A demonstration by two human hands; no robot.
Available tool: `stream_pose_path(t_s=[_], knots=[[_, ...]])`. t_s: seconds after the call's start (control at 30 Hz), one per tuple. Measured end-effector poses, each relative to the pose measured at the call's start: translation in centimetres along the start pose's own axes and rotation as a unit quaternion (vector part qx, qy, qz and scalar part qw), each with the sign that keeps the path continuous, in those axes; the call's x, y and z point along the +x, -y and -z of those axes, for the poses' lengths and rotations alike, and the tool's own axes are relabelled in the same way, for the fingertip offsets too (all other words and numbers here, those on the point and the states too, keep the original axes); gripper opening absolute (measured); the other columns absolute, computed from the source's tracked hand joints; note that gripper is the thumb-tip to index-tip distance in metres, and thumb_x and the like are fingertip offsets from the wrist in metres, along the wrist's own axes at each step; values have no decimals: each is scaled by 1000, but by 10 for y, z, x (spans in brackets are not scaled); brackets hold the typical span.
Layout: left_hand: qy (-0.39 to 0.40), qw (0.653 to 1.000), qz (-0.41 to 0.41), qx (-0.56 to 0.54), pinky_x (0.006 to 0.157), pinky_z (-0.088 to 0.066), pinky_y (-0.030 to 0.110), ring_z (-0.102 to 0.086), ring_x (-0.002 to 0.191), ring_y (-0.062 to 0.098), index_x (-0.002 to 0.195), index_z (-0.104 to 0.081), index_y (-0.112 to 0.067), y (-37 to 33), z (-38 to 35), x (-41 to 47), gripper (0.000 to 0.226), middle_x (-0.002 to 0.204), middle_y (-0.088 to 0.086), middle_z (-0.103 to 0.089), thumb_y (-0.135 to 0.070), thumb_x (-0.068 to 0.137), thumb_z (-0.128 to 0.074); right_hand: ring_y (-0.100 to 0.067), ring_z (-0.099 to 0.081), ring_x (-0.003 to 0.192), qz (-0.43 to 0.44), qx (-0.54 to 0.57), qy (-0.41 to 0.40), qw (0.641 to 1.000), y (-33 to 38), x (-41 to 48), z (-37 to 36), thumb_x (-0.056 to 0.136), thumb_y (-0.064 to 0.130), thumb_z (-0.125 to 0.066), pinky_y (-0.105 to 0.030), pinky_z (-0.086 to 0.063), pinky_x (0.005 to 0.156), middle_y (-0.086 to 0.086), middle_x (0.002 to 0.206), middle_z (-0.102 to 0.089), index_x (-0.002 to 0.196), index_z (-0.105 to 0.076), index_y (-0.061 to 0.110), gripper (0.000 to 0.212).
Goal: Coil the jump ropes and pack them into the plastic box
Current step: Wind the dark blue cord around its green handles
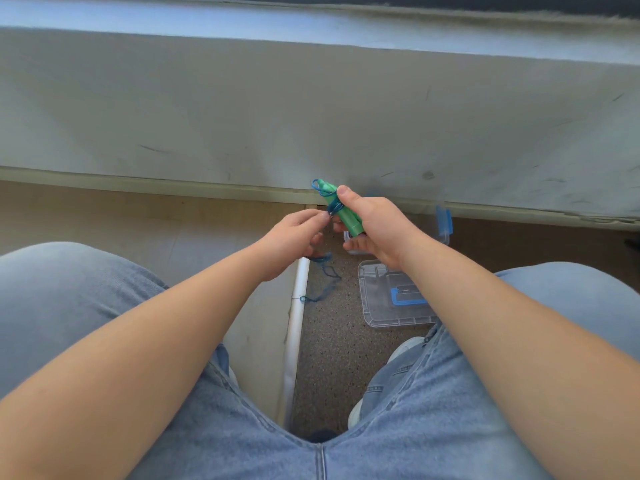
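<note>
My right hand [372, 225] grips the green jump rope handles [341, 207], held tilted in front of the grey wall. Blue rope [325, 194] is wound around the handles near their far end. My left hand [294, 239] pinches the blue rope right beside the handles. A loose tail of the rope [323, 287] hangs down below my hands toward the floor. The clear plastic box [443, 225] with a blue latch sits on the floor behind my right hand, mostly hidden. Its clear lid [384, 308] with a blue handle lies flat on the floor closer to me.
I sit with my knees apart in blue jeans [79, 299]. A white pipe [296, 334] runs along the floor between a light wooden panel [149, 220] and the speckled floor [332, 351]. A grey wall [311, 116] stands close ahead.
</note>
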State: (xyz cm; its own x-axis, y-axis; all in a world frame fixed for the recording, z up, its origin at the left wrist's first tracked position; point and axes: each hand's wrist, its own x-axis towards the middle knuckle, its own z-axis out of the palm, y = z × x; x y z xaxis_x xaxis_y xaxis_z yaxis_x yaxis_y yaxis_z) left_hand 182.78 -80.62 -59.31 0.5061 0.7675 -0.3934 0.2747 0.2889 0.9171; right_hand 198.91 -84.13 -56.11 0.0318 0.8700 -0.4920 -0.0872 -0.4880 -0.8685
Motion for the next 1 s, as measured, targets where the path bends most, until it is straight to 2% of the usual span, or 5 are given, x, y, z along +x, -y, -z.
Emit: stream_pose_path(t_s=[0.2,0.37,0.5,0.7,1.0], knots=[[8,931,-61,360,61,-51,27,-65,61,18,77,-63,-23,3,0,-8,37,63,-6,-56,-39,103,-41,-16,-67,54,14,-172,-113,979,-8,7,6,96,57,-54,-35,-58,52,-10,80,-69,90,-63,8,50],[-8,836,-175,519,55,-47,34,-55,59,19,69,-61,-18,0,7,-6,47,57,0,-58,-49,98,-41,-31,-62,82,62,-535,-120,834,-19,8,5,94,65,-47,-41,-53,71,-12,87,-64,89,-59,11,56],[-96,775,-261,567,45,-32,28,-39,49,14,51,-35,-19,-4,21,-3,60,51,-3,-40,-60,95,-35,-35,-63,92,100,-664,-3,741,-20,-2,-3,109,31,-30,-44,-54,77,-13,96,-61,118,-57,13,34],[-105,883,-159,429,50,-27,35,-29,46,14,51,-35,-13,-5,28,3,61,45,0,-33,-52,96,-48,-16,-43,53,62,-330,132,933,-18,-16,-11,104,33,-35,-32,-41,56,-1,58,-43,63,-42,20,43],[-93,931,-89,343,57,-34,30,-49,65,27,67,-56,-19,-1,9,-2,40,64,-1,-56,-28,101,-37,-16,-44,35,134,-208,-77,966,-12,-3,-10,107,44,-32,-22,-33,42,-1,40,-44,59,-47,3,65]])
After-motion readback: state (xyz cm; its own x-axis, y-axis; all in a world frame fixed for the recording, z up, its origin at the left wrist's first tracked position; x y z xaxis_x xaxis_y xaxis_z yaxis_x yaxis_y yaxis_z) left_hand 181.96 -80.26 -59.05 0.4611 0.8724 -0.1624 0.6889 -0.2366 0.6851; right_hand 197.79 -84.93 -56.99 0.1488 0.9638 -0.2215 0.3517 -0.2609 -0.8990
